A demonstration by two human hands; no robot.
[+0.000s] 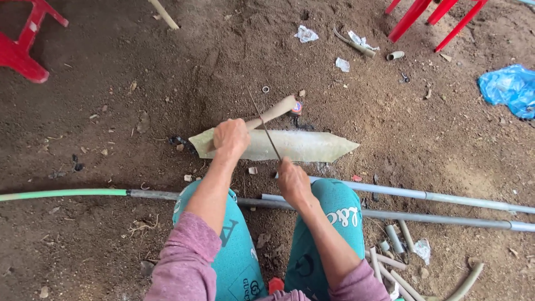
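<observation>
Bare dirt floor; sawing step, mid-cut.
L hand (230, 137) clamps pale flattened plastic pipe piece (295, 145); R hand (292, 181) fist-tight on thin metal saw blade (265, 129) (next: prob. steady strokes).

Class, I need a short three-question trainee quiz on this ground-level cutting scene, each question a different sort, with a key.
1. True or false: the left hand presses on the pale pointed sheet.
2. The right hand holds: A) a hammer, B) a thin saw blade, C) a brush.
3. Fill in: grey pipes lie on the ____ ground.

Key: 1 true; 2 B; 3 dirt.
</observation>
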